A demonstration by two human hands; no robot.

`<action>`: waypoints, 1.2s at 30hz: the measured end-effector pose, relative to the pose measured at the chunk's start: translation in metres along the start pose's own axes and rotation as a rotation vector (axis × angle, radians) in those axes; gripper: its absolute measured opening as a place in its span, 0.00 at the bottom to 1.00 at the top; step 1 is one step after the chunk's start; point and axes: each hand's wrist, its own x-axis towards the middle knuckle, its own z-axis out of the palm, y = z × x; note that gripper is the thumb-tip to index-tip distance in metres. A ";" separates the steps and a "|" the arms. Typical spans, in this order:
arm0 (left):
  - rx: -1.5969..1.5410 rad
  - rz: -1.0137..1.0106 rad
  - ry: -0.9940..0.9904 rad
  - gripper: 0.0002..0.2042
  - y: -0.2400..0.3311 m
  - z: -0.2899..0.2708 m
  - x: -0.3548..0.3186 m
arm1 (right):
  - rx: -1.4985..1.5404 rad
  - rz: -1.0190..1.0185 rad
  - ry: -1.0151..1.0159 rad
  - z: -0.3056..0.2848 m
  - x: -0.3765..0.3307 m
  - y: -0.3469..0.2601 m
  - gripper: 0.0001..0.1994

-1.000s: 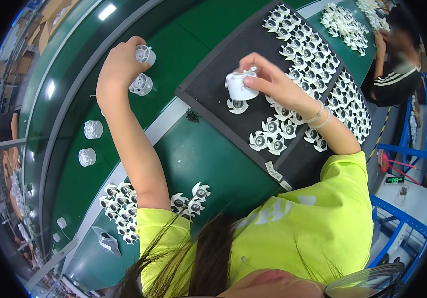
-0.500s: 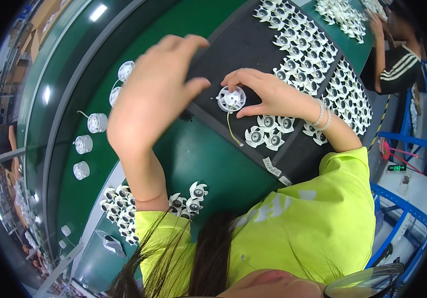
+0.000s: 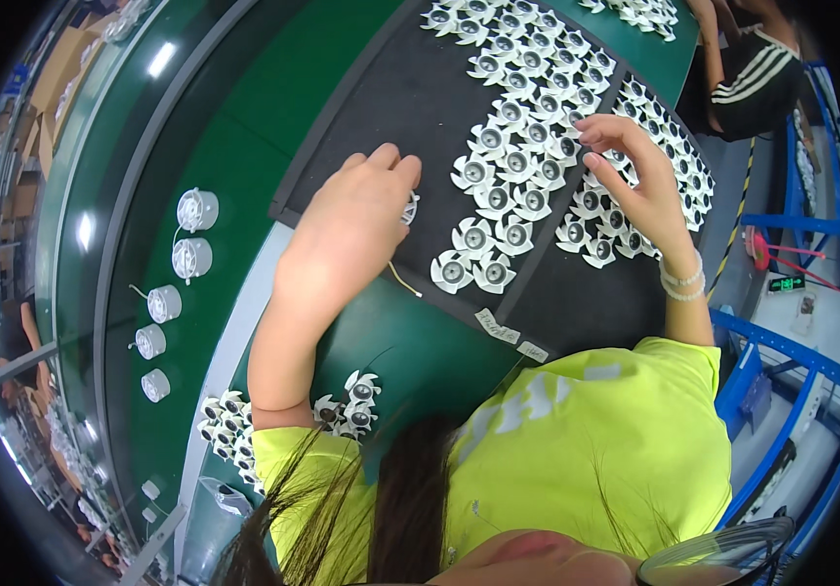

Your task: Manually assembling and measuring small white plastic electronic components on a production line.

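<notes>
My left hand (image 3: 347, 215) is closed round a white round fan housing (image 3: 412, 207) at the left part of the black mat (image 3: 342, 137). Most of the housing is hidden under the palm and fingers; its thin pale wire (image 3: 404, 281) trails toward the mat's near edge. My right hand (image 3: 635, 176) hovers over the white fan impellers (image 3: 591, 203) at the mat's right section. Its thumb and fingers are apart with nothing visible between them. More white impellers with dark hubs (image 3: 517, 161) lie in staggered rows between the two hands.
Several white housings (image 3: 191, 258) stand along the green belt (image 3: 234, 117) at the left. A cluster of impellers (image 3: 229, 425) sits near my left elbow, beside a small clear bag (image 3: 226, 496). Paper labels (image 3: 498, 327) mark the mat's near edge. Another person (image 3: 757, 83) is at the far right.
My right hand has left the housing and moved right, over the impellers. My left hand has come down onto the housing. The whole view has shifted.
</notes>
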 end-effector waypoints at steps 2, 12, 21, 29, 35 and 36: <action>-0.034 0.014 -0.011 0.21 -0.003 -0.002 0.000 | 0.041 0.026 0.042 0.005 -0.011 0.005 0.08; -0.151 0.025 -0.067 0.18 0.000 -0.011 0.009 | -0.333 -1.042 -0.185 0.107 -0.073 -0.021 0.14; -0.177 -0.039 -0.130 0.20 0.005 -0.025 0.018 | 0.007 -0.861 -0.207 0.119 -0.064 -0.023 0.15; -0.132 -0.059 -0.111 0.20 0.012 -0.027 0.022 | -0.010 -0.907 -0.108 0.122 -0.064 -0.021 0.14; -0.110 -0.057 -0.138 0.20 0.012 -0.031 0.023 | -0.012 -0.883 -0.127 0.119 -0.064 -0.020 0.13; -0.107 -0.062 -0.145 0.20 0.012 -0.031 0.023 | -0.012 -0.873 -0.139 0.119 -0.065 -0.020 0.12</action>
